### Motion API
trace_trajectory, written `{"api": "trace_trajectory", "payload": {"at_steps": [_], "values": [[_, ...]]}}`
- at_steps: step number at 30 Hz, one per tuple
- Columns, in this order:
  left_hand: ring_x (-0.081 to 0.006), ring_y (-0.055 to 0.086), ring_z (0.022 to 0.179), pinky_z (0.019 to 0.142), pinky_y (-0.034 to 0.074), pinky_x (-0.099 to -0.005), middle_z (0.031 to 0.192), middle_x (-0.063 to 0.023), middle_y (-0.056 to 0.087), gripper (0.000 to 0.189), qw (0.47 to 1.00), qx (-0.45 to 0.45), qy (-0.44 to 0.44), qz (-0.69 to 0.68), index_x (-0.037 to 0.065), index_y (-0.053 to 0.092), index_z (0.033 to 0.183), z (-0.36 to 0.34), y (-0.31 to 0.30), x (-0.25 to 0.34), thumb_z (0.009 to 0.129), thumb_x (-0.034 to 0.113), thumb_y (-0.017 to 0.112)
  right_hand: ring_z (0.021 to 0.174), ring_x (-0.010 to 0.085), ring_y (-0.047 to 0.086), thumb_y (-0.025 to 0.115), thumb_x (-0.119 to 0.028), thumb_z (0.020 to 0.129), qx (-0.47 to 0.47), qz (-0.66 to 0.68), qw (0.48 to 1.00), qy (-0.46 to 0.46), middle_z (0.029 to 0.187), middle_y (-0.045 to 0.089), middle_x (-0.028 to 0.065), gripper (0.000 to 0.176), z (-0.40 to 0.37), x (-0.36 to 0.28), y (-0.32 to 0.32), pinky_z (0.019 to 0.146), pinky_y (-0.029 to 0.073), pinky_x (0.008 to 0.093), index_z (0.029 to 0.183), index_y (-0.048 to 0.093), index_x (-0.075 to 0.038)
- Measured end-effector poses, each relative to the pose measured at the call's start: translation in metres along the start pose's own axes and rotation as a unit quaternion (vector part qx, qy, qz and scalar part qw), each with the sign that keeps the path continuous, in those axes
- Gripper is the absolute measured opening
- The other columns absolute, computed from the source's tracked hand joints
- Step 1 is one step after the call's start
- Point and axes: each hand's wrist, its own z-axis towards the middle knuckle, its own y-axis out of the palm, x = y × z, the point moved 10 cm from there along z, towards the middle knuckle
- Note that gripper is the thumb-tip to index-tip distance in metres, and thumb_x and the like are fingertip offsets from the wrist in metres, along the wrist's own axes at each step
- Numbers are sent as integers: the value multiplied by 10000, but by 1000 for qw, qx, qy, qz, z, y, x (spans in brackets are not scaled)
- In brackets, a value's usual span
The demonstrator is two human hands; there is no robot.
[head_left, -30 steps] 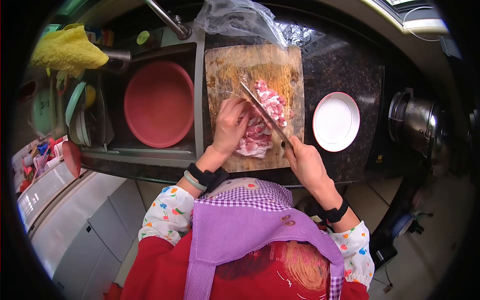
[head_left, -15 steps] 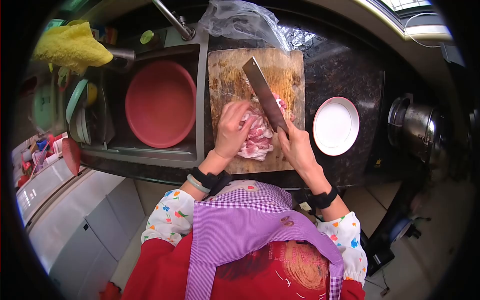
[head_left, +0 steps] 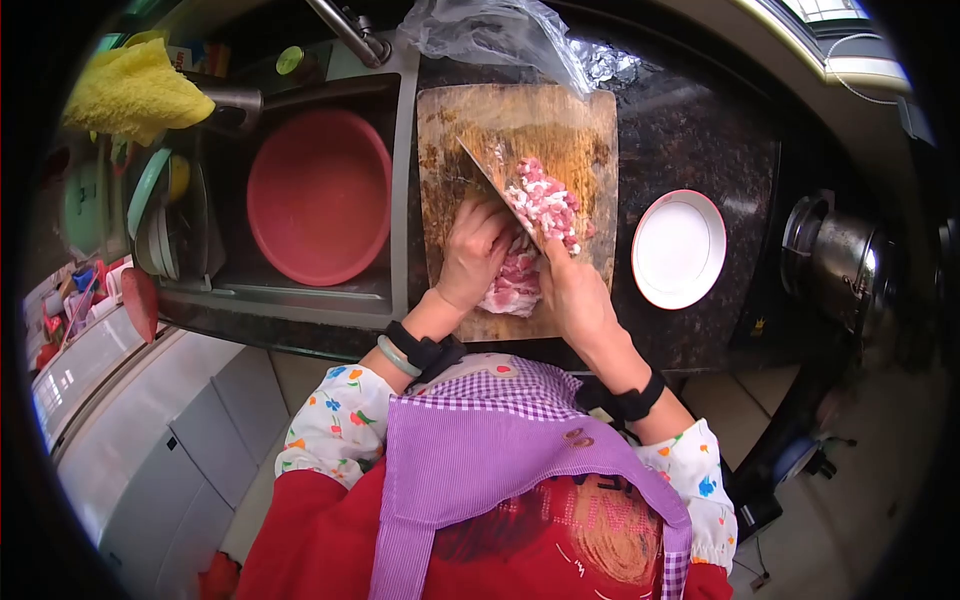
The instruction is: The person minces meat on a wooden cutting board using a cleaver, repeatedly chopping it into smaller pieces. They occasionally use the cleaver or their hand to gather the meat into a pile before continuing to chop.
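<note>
My right hand (head_left: 582,305) is wrapped round the handle of a cleaver (head_left: 492,180), whose blade shows nearly edge-on and slants up to the left across the wooden cutting board (head_left: 575,120). Left of the blade, my left hand (head_left: 472,255) presses on a slab of raw meat (head_left: 515,288) with its fingers curled; some fingertips are hidden. On the blade's right side lies a heap of small diced meat pieces (head_left: 548,205), pink and white.
A white bowl with a red rim (head_left: 680,250) stands right of the board. To the left, a red basin (head_left: 320,200) sits in the sink (head_left: 402,200) below a faucet (head_left: 355,35). A clear plastic bag (head_left: 490,40) touches the board's back edge. A metal pot (head_left: 845,250) is far right.
The cleaver has turned from showing its flat side to standing nearly on edge, its tip lower and further left. The diced meat is now uncovered. My right hand has shifted slightly left.
</note>
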Motion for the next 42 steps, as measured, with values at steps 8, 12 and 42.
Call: {"api": "trace_trajectory", "payload": {"at_steps": [8, 12, 42], "values": [[-333, 598, 1012, 867, 492, -386, 1045, -156, 637, 283, 999, 27, -31, 20, -17, 627, 1076, -3, -25, 7, 805, 0, 707, 705, 461, 618, 587, -92, 912, 10, 175, 985, -4, 735, 608, 263, 130, -26, 4, -46, 596, 478, 513, 966, 521, 7], [-343, 606, 988, 839, 500, -388, 1047, -161, 640, 208, 999, 23, -34, -1, -28, 643, 1021, -4, -22, -1, 815, -35, 672, 696, 449, 620, 564, -56, 907, 1, 40, 997, -63, 748, 596, 245, 94, -54, -7, -51, 576, 479, 515, 949, 500, -1], [-336, 593, 915, 793, 495, -413, 932, -139, 627, 209, 995, 59, -83, 20, 7, 663, 960, 12, -7, -15, 754, -27, 683, 708, 441, 606, 567, -30, 907, 43, 62, 997, -26, 722, 566, 243, 130, -35, 3, -50, 594, 472, 467, 1028, 522, -14]]}}
